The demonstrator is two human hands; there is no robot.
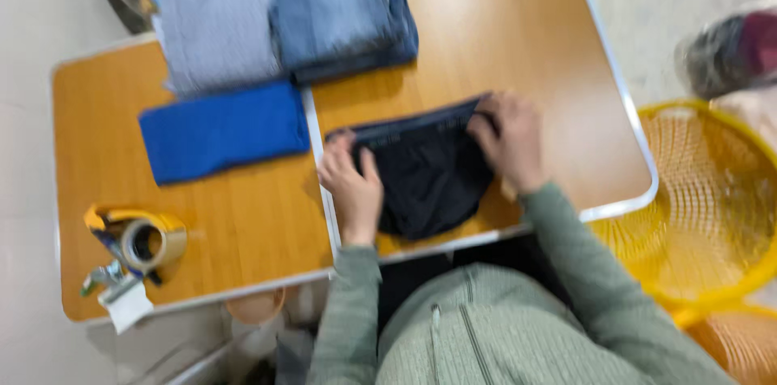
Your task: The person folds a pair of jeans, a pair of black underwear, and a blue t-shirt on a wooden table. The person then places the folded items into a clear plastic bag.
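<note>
Head camera, looking down, slightly blurred. A person in a grey-green zipped top sits at the near edge of a wooden worktop [518, 37] with a pale rim. A dark navy garment [425, 174] with a banded top edge lies flat near the near edge, towards the right half of the worktop.

The left hand [354, 187] rests on the garment's left side, fingers laid fairly flat and pressing down; whether they pinch the cloth cannot be told. The right hand [510, 140] sits at the garment's upper right corner, fingers curled over the band there and seeming to grip it.

Towards the far edge lie three folded pieces: a bright blue cloth [220, 132] left of the garment, a grey folded cloth [217, 37] just beyond it, and folded blue jeans [340, 8] beside the grey one.

At the near left corner stands a yellow tape dispenser [139, 238] holding a roll of brown tape.

Off the right edge of the worktop, on the floor, stands a yellow mesh basket [712, 207].
</note>
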